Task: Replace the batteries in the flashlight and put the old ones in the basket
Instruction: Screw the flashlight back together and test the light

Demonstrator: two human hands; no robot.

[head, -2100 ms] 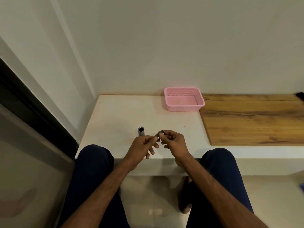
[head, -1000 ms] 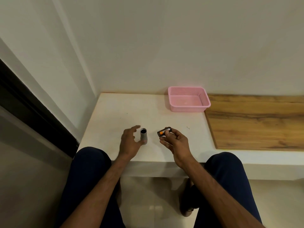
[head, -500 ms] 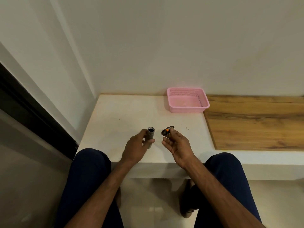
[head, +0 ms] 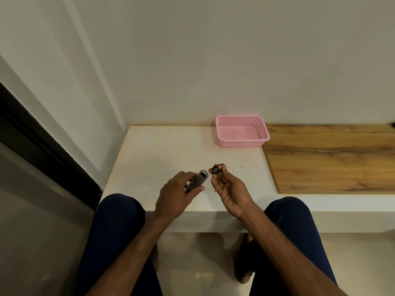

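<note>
My left hand [head: 177, 193] grips a grey metal flashlight body [head: 198, 180], tilted with its open end pointing up and to the right. My right hand [head: 230, 190] holds a small black and orange battery holder [head: 217, 168] in its fingertips, just right of the flashlight's open end and a little apart from it. A pink mesh basket [head: 241, 144] stands at the back of the white ledge, against the wall; nothing shows inside it.
The white ledge [head: 166, 159] ends at the wall corner on the left and meets a wooden board [head: 333, 159] on the right. My knees in dark trousers sit under the ledge's front edge. A dark door frame runs along the left.
My left hand picked the upright flashlight body off the ledge and tilted it toward my right hand. My right hand keeps the battery holder and has brought it close to the open end.
</note>
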